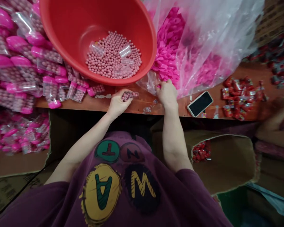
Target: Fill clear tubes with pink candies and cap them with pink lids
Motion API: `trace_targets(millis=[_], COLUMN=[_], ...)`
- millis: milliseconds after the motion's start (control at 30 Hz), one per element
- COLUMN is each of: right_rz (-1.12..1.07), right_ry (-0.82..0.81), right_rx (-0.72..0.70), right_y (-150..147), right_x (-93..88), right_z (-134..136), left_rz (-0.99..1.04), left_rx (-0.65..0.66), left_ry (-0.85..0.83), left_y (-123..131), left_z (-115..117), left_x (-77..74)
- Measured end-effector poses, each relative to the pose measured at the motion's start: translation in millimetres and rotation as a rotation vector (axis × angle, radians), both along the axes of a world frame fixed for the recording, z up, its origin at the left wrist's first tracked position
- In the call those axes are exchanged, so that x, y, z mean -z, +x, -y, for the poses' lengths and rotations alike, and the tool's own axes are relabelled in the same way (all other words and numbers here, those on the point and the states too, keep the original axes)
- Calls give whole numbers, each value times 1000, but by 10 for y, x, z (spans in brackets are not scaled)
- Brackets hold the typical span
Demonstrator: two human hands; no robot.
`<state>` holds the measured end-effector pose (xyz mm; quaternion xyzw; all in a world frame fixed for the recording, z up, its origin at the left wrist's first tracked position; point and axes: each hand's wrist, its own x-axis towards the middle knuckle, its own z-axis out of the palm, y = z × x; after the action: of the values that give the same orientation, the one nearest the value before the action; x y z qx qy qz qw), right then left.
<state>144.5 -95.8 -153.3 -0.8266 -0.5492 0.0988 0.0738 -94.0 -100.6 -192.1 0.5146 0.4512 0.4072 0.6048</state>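
Note:
My left hand (118, 103) is closed round a small clear plastic bottle (127, 96) filled with pink beads, its open end pointing right, just in front of the red basin (146, 64). Loose pink beads (109, 64) lie in the basin with a few clear empty bottles among them. My right hand (167, 94) is at the near edge of a clear plastic bag (198, 44) full of bright pink plastic caps (168, 56). Its fingertips are pinched together, and a bit of pink, seemingly one cap (159, 85), shows at them.
Filled bottles with pink caps (21, 66) are heaped left of the basin, with more in a carton (21, 160) below. A phone (200, 104) lies right of my right hand, near small red wrapped pieces (241, 97). Another person's blurred arm (278, 113) is at the far right.

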Motion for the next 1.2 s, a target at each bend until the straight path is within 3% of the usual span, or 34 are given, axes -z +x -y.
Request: trace_targets(millis=[100,233,367,600,767,867,1200], right_rz=[2,-31,-350,-1067,-1398,-1373,-984], right_ry=[55,337,551,326,318,328,394], right_rx=[-51,-110,-83,77,145,88,-172], right_y=[-120,-340,-579,-740,-785,-813,-718], right_x=[-58,-191,-185,167,212,190,184], right_z=[16,188,406,523,503,476,461], left_rz=[-20,-77,-54,-16,13,1,-152], left_rx=[-17,-48,-41,44,66,74,155], left_ry=[9,0,0,28,-3,6,112], left_y=[-3,-8,-24,-101,-99,-95,-114], left_z=[-1,6,-2,-1,-51,-77,-118], left_x=[-1,7,66,114,96,106,72])
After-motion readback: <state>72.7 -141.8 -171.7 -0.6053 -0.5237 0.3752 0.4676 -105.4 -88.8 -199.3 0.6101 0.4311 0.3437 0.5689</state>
